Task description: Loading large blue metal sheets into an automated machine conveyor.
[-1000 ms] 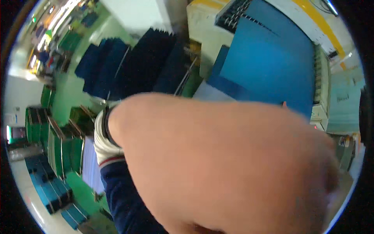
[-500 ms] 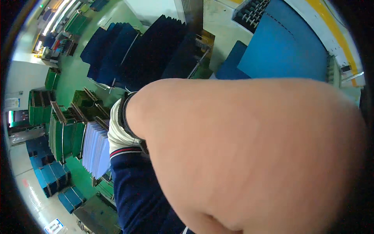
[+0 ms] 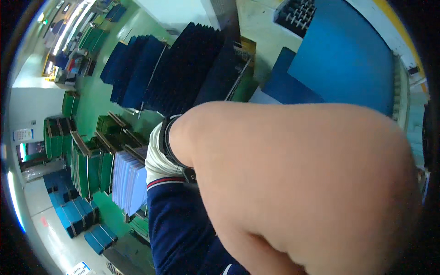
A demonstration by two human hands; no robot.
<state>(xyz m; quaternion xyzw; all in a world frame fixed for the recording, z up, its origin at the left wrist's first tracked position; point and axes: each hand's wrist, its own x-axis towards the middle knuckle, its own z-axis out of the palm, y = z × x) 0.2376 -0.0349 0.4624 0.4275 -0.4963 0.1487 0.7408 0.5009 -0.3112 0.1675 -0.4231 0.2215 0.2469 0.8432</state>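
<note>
Bare skin, apparently of my left hand [image 3: 298,183], fills the middle and right of the view, very close and partly blurred. A black band [image 3: 167,142] and bunched white cloth [image 3: 156,153] lie around the narrower end at its left. Below them is navy cloth [image 3: 174,220] with a red and white stripe. A dark fold shows along the lower edge of the skin. The fingers cannot be made out, nor whether they hold anything. My right hand does not appear.
Behind stand dark blue panels [image 3: 183,68] in metal racks. A large blue sheet [image 3: 348,59] lies at the upper right near metal rollers [image 3: 295,17]. Green panels [image 3: 94,172] and pale violet panels [image 3: 130,183] stand in racks at the left, on green floor [image 3: 110,206].
The background has shifted to the right and slightly down, with a small tilt. The near skin, band and cloth have also moved slightly right and down in the view.
</note>
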